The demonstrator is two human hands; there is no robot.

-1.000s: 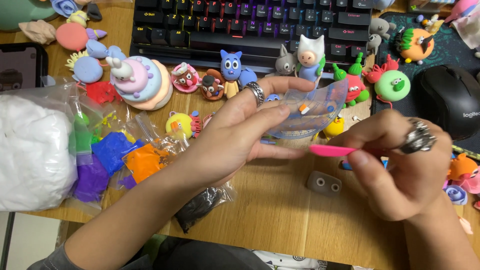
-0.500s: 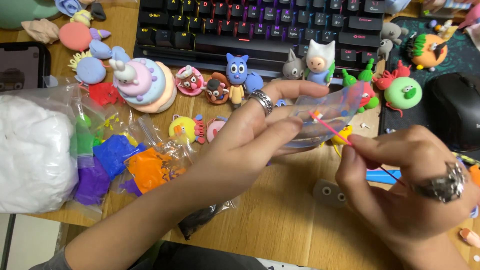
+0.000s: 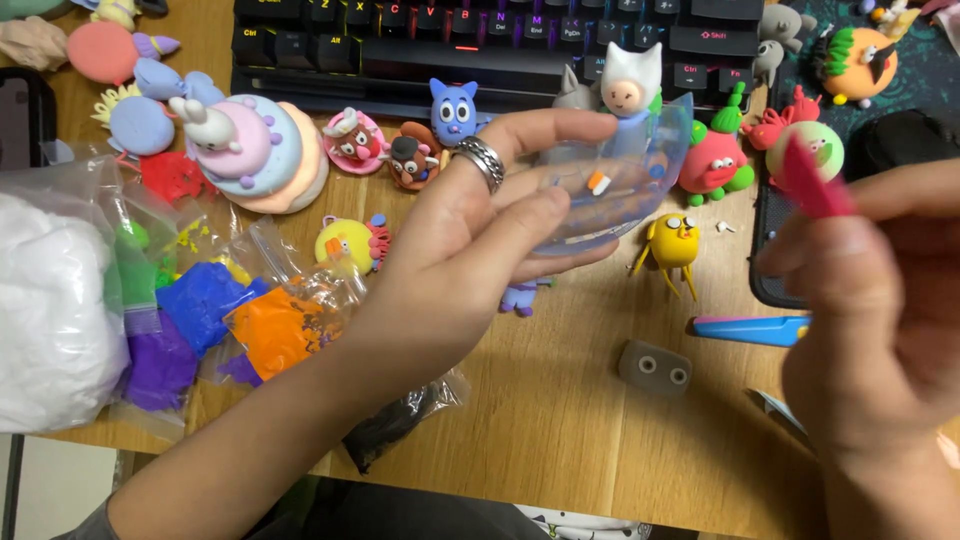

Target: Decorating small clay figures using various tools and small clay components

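Note:
My left hand (image 3: 470,235), a ring on one finger, holds a clear plastic bag (image 3: 625,185) above the wooden desk. A small orange and white clay bit (image 3: 598,183) lies inside the bag. My right hand (image 3: 880,320) is raised at the right and pinches a thin pink sculpting tool (image 3: 815,185), blurred, clear of the bag. Below the bag stand a yellow clay figure (image 3: 672,243) and a small purple clay piece (image 3: 520,297).
Bags of white (image 3: 45,310), blue (image 3: 200,300), purple and orange clay (image 3: 275,330) lie at the left. Many clay figures line the keyboard (image 3: 450,40). A blue tool (image 3: 750,328), a grey block with eyes (image 3: 655,367) and a black clay bag (image 3: 395,425) lie near the front edge.
My right hand has pulled the pink tool out of the bag's mouth and lifted it up to the right. My left hand still holds the bag, now slightly higher.

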